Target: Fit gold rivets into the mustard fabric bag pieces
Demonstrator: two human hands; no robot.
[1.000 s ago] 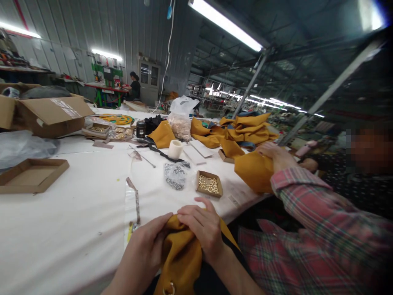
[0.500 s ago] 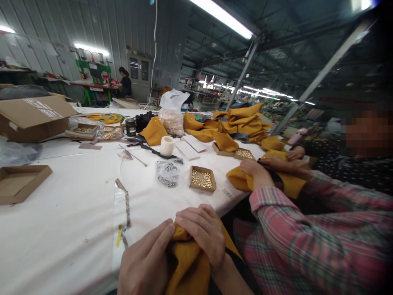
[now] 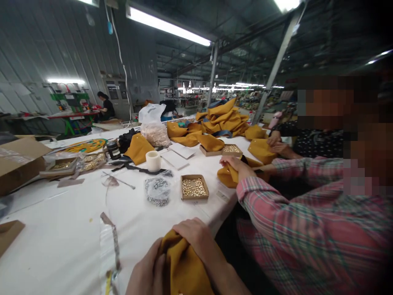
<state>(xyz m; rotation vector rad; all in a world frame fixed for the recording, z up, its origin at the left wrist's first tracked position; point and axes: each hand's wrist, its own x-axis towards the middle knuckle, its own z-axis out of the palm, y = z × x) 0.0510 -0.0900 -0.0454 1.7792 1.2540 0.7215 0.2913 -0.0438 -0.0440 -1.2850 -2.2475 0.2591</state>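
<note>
A mustard-yellow fabric piece [image 3: 181, 266] is bunched at the near edge of the white table [image 3: 61, 229]. My left hand [image 3: 149, 272] presses against its left side, fingers wrapped on the cloth. Over the top of the fabric curls my right hand [image 3: 196, 237], closed on it. A small cardboard box of gold studs [image 3: 194, 187] lies just beyond my hands, beside a clear bag of silver hardware [image 3: 157, 191].
To my right a person in a plaid sleeve [image 3: 276, 205] holds another yellow piece [image 3: 229, 176]. A pile of yellow fabric [image 3: 224, 121] lies farther back. A white tape roll [image 3: 153, 160], cardboard boxes [image 3: 18, 162] and a plastic strip [image 3: 110, 246] lie on the table.
The view has swung right and tilted, so my hands sit lower in the picture. Both hands still grip the yellow fabric. The plaid-sleeved person has drawn their piece closer.
</note>
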